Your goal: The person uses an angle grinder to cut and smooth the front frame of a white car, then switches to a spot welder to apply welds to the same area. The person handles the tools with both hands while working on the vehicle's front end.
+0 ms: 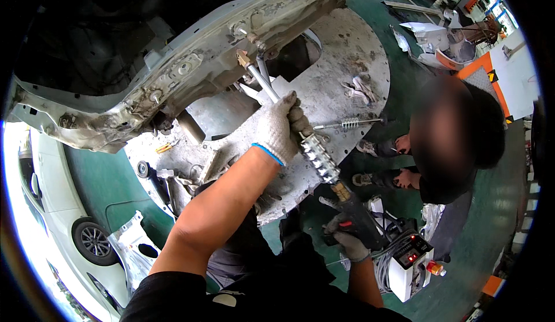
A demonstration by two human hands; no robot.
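Both hands on a long tool below a stripped car body

The left grip (280, 128), in a pale glove, was closed around the silver shaft of the long tool (321, 159). The right grip (347, 242), also gloved, was wrapped around its black handle, by a red trigger. Beyond the left grip, the copper-coloured tip (243, 59) stood close to the car body (191, 67); contact could not be told. Right of the left grip, a ribbed rod (350, 123) lay on the round white table (347, 38). Further right, another person (451, 171) crouched. Just right of the right grip stood a boxy machine (411, 252) with a red-lit display.
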